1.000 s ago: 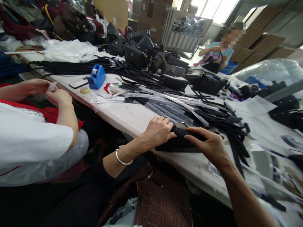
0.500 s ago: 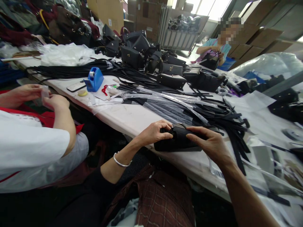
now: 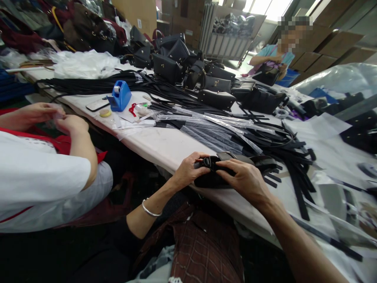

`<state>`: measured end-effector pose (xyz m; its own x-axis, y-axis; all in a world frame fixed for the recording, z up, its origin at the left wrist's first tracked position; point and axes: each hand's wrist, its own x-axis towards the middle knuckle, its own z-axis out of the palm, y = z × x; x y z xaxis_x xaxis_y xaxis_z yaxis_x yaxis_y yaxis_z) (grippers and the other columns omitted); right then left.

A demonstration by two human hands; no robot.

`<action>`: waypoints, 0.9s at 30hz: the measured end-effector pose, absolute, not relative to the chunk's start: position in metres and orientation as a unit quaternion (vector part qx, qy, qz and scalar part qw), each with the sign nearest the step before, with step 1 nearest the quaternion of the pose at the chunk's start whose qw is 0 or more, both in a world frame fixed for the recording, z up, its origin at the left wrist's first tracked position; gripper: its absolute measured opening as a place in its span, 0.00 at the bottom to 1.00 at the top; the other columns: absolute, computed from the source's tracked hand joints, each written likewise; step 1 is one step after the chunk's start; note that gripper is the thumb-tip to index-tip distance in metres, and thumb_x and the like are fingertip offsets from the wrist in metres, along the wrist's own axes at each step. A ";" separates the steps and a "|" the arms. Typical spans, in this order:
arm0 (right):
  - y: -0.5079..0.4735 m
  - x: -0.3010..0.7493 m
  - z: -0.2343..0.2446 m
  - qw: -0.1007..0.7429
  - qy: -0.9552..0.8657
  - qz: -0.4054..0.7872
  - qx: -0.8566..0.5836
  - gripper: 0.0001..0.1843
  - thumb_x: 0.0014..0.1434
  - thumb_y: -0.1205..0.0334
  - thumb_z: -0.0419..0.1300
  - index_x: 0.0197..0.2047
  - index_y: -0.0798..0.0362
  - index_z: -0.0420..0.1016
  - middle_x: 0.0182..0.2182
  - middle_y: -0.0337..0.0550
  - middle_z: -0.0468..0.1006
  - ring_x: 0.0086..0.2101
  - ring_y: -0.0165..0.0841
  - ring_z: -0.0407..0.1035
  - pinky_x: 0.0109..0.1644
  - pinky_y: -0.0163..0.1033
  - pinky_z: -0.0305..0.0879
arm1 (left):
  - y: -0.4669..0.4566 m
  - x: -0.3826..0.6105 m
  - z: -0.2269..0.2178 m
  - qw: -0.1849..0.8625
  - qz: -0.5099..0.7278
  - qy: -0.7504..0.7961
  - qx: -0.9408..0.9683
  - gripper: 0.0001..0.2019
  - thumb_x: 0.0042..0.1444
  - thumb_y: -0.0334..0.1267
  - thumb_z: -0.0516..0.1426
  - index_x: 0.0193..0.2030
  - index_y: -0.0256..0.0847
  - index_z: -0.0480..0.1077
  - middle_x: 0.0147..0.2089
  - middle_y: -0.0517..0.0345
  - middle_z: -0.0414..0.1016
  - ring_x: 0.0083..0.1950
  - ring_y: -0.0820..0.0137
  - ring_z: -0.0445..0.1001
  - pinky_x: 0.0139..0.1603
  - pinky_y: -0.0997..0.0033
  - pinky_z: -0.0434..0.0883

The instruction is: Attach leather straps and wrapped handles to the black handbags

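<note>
A small black bag (image 3: 213, 180) lies at the near edge of the white table (image 3: 165, 145). My left hand (image 3: 190, 169), with a silver bangle on the wrist, pinches a black ring or clasp at the bag's left end. My right hand (image 3: 246, 181) lies over the top of the bag with its fingers curled onto the same end. A black strap (image 3: 265, 161) trails off the bag to the right, into a heap of loose black straps (image 3: 277, 145).
A person in a white top sits at my left, hands (image 3: 63, 120) working something small. A blue tape dispenser (image 3: 120, 95), a phone and bagged straps (image 3: 218, 129) lie mid-table. Several black bags (image 3: 218, 98) stand behind. Another person (image 3: 275, 59) sits at the far end.
My right hand has slid left along the bag to meet my left hand at the clasp end. My left hand went from lying flat on the bag to pinching the clasp.
</note>
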<state>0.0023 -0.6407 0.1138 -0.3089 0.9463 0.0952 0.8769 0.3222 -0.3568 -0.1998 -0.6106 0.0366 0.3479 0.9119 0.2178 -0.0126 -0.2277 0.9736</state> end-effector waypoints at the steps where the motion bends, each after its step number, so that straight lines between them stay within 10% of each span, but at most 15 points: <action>1: -0.639 -0.001 0.112 0.126 -0.807 0.114 -0.566 0.13 0.61 0.57 0.59 0.48 0.43 0.79 0.43 0.38 0.81 0.39 0.34 0.76 0.41 0.36 0.67 | -0.612 -0.199 0.035 0.506 0.460 0.351 0.639 0.19 0.52 0.32 0.63 0.53 0.39 0.71 0.52 0.51 0.74 0.56 0.63 0.72 0.59 0.61 0.68; 10: -0.616 -0.015 0.106 -0.047 -0.833 0.099 -0.543 0.13 0.62 0.60 0.53 0.34 0.47 0.79 0.31 0.39 0.80 0.33 0.34 0.74 0.31 0.36 0.56 | -0.618 -0.191 0.023 0.442 0.534 0.339 0.636 0.16 0.53 0.34 0.64 0.50 0.41 0.72 0.50 0.52 0.75 0.55 0.63 0.72 0.60 0.60 0.67; 27: -0.634 -0.012 0.169 0.177 -0.747 0.194 -0.611 0.17 0.53 0.45 0.65 0.40 0.47 0.83 0.36 0.39 0.83 0.35 0.36 0.77 0.41 0.37 0.70 | -0.628 -0.175 0.023 0.385 0.591 0.376 0.601 0.10 0.57 0.35 0.61 0.46 0.42 0.70 0.48 0.53 0.75 0.55 0.64 0.72 0.59 0.60 0.67</action>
<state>-0.0121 -0.6344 0.1692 -0.1901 0.9814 0.0267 0.8443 0.1773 -0.5056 -0.1746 -0.6277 0.0234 0.0178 0.9068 0.4213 -0.0036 -0.4213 0.9069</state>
